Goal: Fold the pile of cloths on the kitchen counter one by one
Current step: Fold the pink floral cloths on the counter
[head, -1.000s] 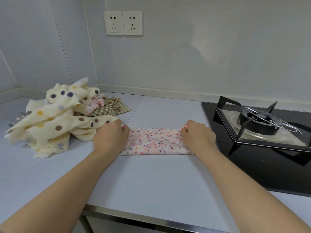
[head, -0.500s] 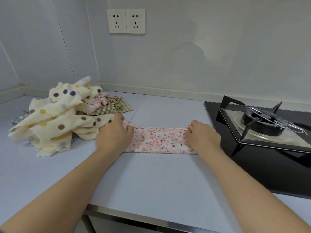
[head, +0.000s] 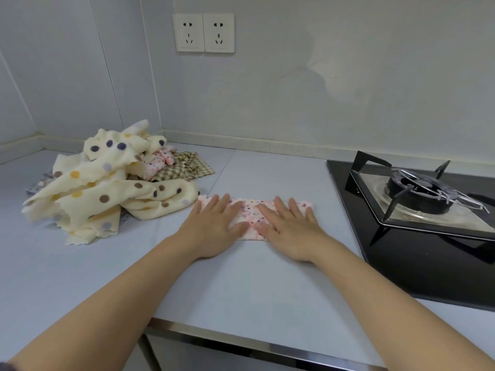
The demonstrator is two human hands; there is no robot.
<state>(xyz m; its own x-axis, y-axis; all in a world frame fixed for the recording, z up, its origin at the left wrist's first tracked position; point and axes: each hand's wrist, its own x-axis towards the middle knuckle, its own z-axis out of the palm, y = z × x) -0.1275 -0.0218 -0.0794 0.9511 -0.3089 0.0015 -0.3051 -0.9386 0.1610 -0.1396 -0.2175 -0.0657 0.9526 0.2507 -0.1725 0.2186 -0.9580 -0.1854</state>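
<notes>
Head view. Risk: the folded floral cloth (head: 250,211) is soft and may spring open or skew when pressure lifts. The unfolded pile of cloths (head: 107,183) just beside its left end could snag it. The cloth lies on the counter (head: 241,279), left of the gas hob (head: 417,199), under both hands. The left hand (head: 214,226) and right hand (head: 290,228) are spread flat, pressing down.

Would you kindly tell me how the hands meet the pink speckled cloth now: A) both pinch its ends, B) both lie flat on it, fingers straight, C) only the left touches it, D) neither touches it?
B: the left hand and the right hand both press flat, fingers straight, on the pink speckled cloth.
</notes>
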